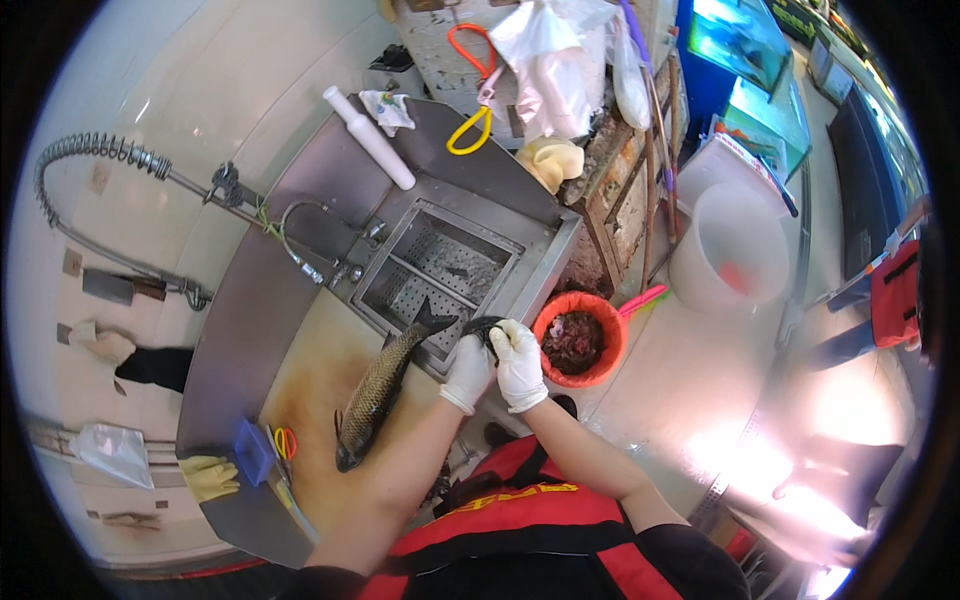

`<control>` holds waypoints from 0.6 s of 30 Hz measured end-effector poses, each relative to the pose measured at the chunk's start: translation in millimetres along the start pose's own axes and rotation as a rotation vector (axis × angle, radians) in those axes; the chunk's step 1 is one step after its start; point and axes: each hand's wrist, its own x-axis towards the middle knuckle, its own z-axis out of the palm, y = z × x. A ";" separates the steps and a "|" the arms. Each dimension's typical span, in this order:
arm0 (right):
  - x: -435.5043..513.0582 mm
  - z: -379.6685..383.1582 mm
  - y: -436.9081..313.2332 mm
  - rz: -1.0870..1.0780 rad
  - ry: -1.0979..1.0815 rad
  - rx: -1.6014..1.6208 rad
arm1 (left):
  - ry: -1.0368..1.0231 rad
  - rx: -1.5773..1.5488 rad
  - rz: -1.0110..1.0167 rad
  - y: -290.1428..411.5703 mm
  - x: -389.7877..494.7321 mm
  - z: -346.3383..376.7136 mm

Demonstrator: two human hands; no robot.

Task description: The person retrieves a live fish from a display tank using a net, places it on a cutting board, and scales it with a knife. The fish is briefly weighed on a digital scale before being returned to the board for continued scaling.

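Both hands wear white gloves and meet at the front edge of the sink. My left hand (469, 371) and my right hand (519, 364) are closed on a small dark object (482, 325), which could be a fish or part of one; the fingers hide much of it. Left of them a large scaled fish (379, 390) lies on the stained cutting board (315, 360), its tail over the corner of the steel sink (442, 262). Beside my right hand stands an orange-lined bucket (621, 337) holding dark and reddish fish waste.
A spring-hose faucet (300, 262) and a white cylindrical rod (371, 142) are behind the board. Red-and-yellow-handled scissors (285, 444) and a blue container (253, 452) lie at the board's far left. A white tub (731, 247) stands right; a person (892, 300) is farther off.
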 end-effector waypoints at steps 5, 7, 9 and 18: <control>-4.7 3.3 -24.6 -0.178 -0.245 -0.384 | 0.038 0.435 -0.610 63.1 29.6 26.0; -0.6 -4.1 -31.0 -0.208 -0.270 -0.505 | -0.069 0.303 -0.474 72.1 51.4 43.5; 8.1 -8.1 -21.7 -0.223 -0.235 -0.527 | -0.104 0.135 -0.280 64.1 55.7 58.2; 34.2 3.9 -21.2 -0.393 -0.383 -0.686 | -0.172 -0.006 0.041 35.3 66.5 61.5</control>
